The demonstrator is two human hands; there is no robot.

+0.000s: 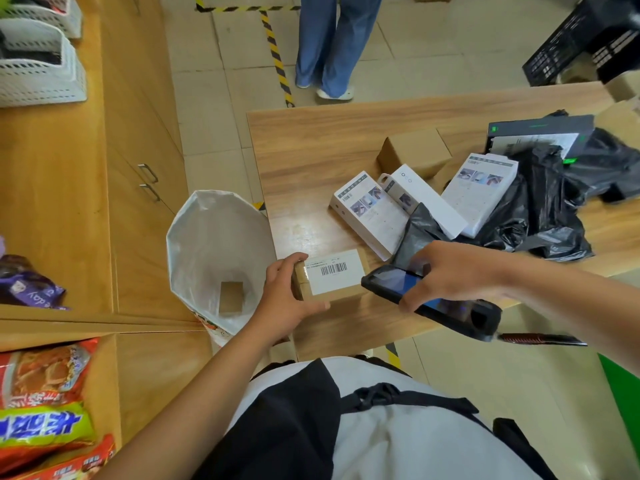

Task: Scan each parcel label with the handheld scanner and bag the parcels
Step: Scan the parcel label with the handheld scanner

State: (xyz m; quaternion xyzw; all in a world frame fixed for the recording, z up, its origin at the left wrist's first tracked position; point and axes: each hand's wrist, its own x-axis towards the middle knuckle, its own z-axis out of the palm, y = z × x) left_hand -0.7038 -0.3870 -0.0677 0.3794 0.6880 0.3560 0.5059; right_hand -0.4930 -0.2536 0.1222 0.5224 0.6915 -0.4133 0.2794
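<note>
The left hand [291, 292] grips a small cardboard parcel [349, 294]. Its fingers wrap the parcel's left end and its thumb lies along the near edge, steadying it on the near part of the table [311, 150]. The parcel's label [337, 273] faces up, with the barcode showing, just to the right of this hand's fingertips.

The right hand [453, 271] grasps the handheld scanner [446, 308] from above, its fingers curled over the dark body. The scanner's long axis runs from this hand's near right side toward its far left, so the head end points at the parcel. That end sits just beside the label's right edge, very close to it. Whether the two touch cannot be told. The scan seems to be the step in hand, and it turns on that head end facing the barcode, which lies leftward from the right hand.

The open white bag [194, 237] stands just to the left of the left hand, beyond the table's edge, with a small box [231, 296] already at its bottom. The left hand is much the nearer of the two to its mouth, so it would probably be the one to drop the parcel in.

More white boxes [367, 213] and black plastic bags [540, 209] lie beyond the right hand.
</note>
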